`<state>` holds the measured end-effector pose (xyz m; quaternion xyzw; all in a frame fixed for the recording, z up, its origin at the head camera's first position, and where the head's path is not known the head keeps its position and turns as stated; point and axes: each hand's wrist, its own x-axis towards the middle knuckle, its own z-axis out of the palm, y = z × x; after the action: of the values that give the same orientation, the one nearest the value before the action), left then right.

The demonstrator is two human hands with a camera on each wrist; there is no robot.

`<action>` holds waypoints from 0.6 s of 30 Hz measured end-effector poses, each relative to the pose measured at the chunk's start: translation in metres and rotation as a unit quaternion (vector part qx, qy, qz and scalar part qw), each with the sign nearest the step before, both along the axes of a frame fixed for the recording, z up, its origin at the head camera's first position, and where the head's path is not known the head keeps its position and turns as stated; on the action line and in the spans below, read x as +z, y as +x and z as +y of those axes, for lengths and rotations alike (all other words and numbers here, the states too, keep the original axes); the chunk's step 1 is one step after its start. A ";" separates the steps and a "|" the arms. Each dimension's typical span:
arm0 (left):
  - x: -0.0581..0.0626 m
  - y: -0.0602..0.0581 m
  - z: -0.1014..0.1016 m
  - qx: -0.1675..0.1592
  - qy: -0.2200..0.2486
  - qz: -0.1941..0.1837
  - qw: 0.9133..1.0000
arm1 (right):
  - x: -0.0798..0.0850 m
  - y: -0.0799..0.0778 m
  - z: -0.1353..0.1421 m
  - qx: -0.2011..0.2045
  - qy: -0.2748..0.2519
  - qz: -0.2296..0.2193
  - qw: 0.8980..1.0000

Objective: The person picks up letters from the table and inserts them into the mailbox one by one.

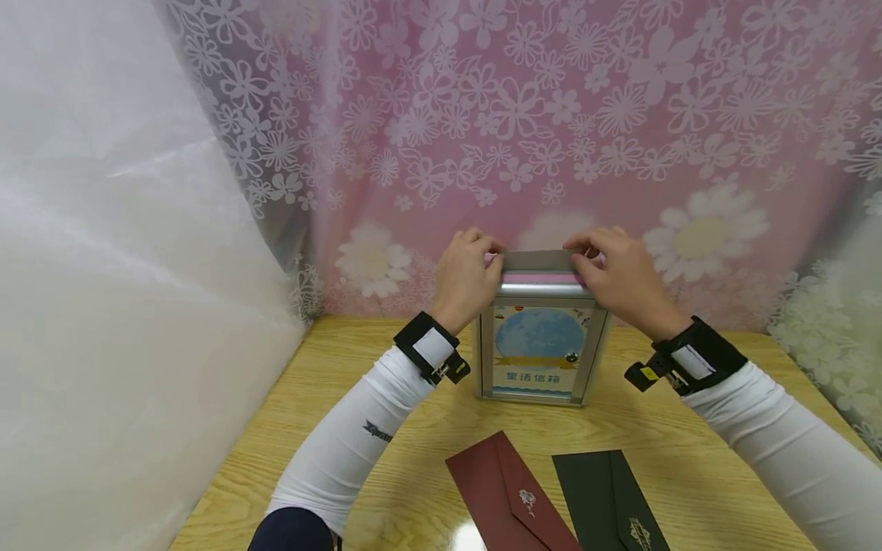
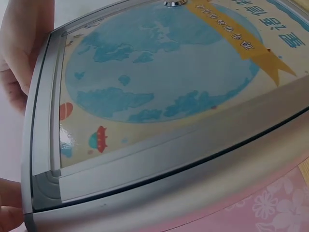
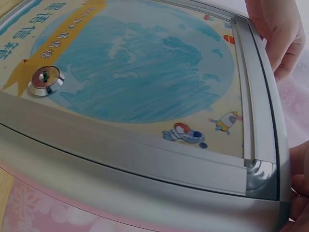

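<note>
Aluminium-framed mailbox (image 1: 544, 344), upright on the wood-grain tabletop (image 1: 641, 421). Silver frame, rounded top edge, grey corner pieces. Front poster (image 3: 145, 63): big pale-blue planet on cream, yellow ribbon banner across it, blue Chinese characters under that, little astronaut and rocket near the mailbox's top right corner, red balloon along the top. Round chrome cam lock (image 3: 46, 79) sits at the ribbon, right of the mailbox's centre. Grey top flap (image 1: 537, 261) shows above the mailbox's top edge, thin pink strip just below it

My left hand (image 1: 468, 279) pinches the flap at the mailbox's top left; my right hand (image 1: 623, 275) does the same at top right, thumb and fingers curled in. Both hands cover the mailbox's top corners, so how far the fingers wrap, I can't tell

In front of the mailbox, well clear of it: dark red envelope (image 1: 506, 493), silver flower print; to its right, dark green envelope (image 1: 606, 497), gold print. Both slanted, lower ends cut by the frame. Behind the mailbox: pink floral curtain (image 1: 482, 153). Far left of the mailbox: whitish translucent sheet (image 1: 124, 268). My white sleeves (image 1: 365, 436) and black wrist straps (image 1: 696, 356) flank the mailbox
</note>
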<state>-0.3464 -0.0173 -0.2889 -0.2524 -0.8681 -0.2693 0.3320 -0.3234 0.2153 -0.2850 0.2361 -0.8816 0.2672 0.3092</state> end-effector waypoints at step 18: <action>-0.008 -0.002 -0.006 0.000 -0.051 -0.017 0.999 | -0.010 -0.002 0.000 0.011 -0.006 -0.001 1.000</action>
<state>-0.3480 -0.0228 -0.2966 -0.2642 -0.8864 -0.2285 0.3038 -0.3254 0.2150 -0.2946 0.2436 -0.8777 0.2764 0.3064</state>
